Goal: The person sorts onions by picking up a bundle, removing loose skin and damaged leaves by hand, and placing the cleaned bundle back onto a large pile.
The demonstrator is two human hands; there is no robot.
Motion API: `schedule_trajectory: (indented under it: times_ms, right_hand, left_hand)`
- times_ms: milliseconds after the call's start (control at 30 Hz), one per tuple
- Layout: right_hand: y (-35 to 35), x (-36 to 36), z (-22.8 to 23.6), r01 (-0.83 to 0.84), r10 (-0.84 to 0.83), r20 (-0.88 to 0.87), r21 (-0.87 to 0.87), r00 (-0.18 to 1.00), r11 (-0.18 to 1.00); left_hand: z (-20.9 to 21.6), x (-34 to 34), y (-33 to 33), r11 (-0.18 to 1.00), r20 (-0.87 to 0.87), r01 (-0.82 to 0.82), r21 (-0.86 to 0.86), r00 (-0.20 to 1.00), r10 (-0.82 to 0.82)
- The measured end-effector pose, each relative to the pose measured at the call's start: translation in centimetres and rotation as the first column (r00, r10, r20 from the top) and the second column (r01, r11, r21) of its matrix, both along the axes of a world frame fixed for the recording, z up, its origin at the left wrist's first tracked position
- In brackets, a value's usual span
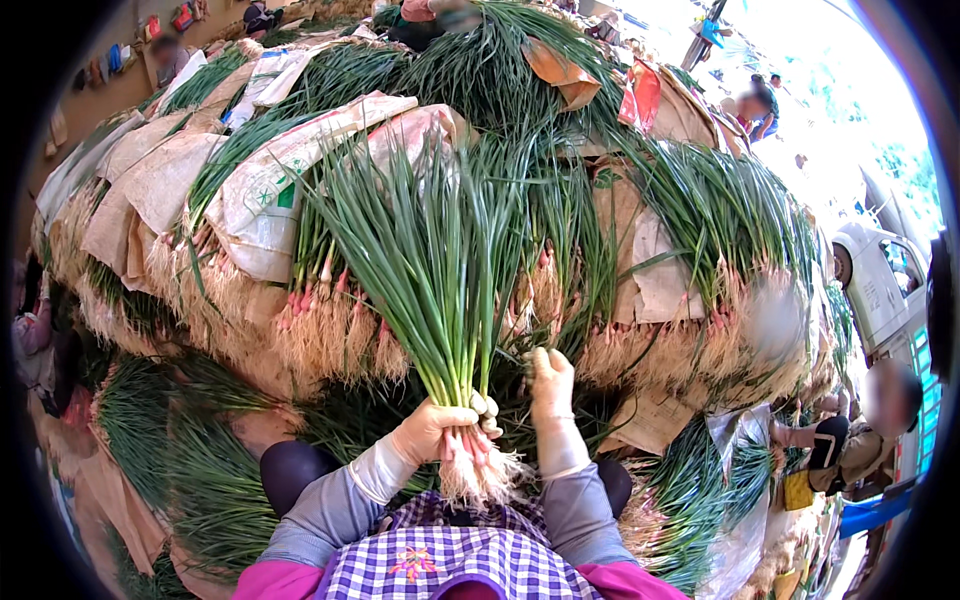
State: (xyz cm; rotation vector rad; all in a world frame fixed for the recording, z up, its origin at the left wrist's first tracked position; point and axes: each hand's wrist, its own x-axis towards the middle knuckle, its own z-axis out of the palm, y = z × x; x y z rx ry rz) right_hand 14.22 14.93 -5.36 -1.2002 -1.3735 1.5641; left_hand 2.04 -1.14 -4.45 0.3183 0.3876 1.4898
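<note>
My left hand (435,428), in a pale glove, is wrapped round a bunch of spring onions (430,265) just above the bulbs. The green leaves fan upward and away from me, while the pinkish bulbs and stringy roots (478,468) hang below my fist, over my lap. To the right of the bunch, my gloved right hand (548,382) is raised with its fingers curled closed. Its fingertips look dirty or greenish, and whatever they may pinch cannot be made out. A small gap separates this hand from the bunch.
A big heap of spring onions (715,215) rises ahead, partly covered by sacks (275,190). More onions (215,470) lie low at my left and right. A person (860,450) sits at the right, near a white truck (875,285); others are around the heap.
</note>
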Motion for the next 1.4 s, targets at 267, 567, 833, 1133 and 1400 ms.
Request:
schedule_trajectory:
  times_ms: [267, 567, 833, 1133, 1400]
  right_hand:
    - [-3.1, -0.3, 5.6, -0.699, 0.662, -0.226, -0.192, 0.714, 0.689]
    - [6.1, -1.7, 9.7, -0.47, 0.469, 0.064, 0.23, 0.881, 0.852]
    - [18.6, -2.1, 8.3, -0.264, -0.361, 0.7, 0.615, 0.615, 0.743]
    - [10.5, -10.3, 3.1, -0.321, -0.306, 0.78, 0.533, 0.546, 0.783]
    - [17.2, -6.2, 7.2, -0.289, -0.369, 0.677, 0.653, 0.637, 0.7]
  left_hand:
    - [-0.2, -1.4, -1.1, 0.995, -0.005, 0.083, -0.06, 0.996, -0.083]
    - [5.8, -4.5, -3.1, 0.984, -0.484, -0.003, 0.179, 0.87, 0.091]
    - [4.2, -5.6, -2.4, 0.967, -0.452, -0.247, -0.061, 0.87, 0.194]
    - [2.9, -5.7, -2.3, 0.939, -0.309, -0.272, -0.212, 0.93, 0.199]
    - [2.7, -5.4, -3.0, 0.98, -0.228, -0.198, -0.017, 0.955, 0.189]
